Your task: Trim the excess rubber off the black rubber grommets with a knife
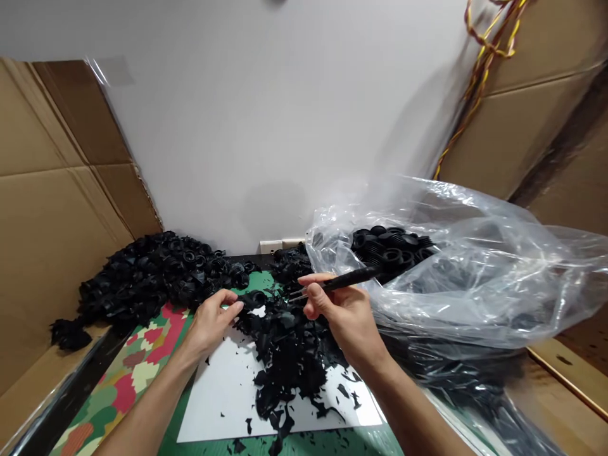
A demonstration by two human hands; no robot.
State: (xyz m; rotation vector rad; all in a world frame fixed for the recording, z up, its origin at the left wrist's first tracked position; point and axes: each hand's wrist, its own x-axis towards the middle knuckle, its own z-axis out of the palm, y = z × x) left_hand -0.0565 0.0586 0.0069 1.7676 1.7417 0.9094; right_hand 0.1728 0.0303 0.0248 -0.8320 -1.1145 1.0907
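Observation:
My left hand (213,320) is closed at the left of the scrap pile, with thumb and forefinger pinching the edge of a black rubber ring (255,299). In my right hand (344,310) is a slim tool (354,278) with a black handle and two thin metal prongs, held like a pen. Its prongs point left, just above the black scraps and close to the ring. Torn black rubber scraps (292,364) lie heaped between and below my hands, on a white sheet (218,392). Whether the prongs touch anything is unclear.
A large heap of black rubber parts (166,266) stands at the left, against a cardboard panel (57,145). At the right, a clear plastic bag (475,278) holds ribbed black parts (389,244). A golden phone (570,367) lies at the right edge. Twisted wires (479,69) hang above.

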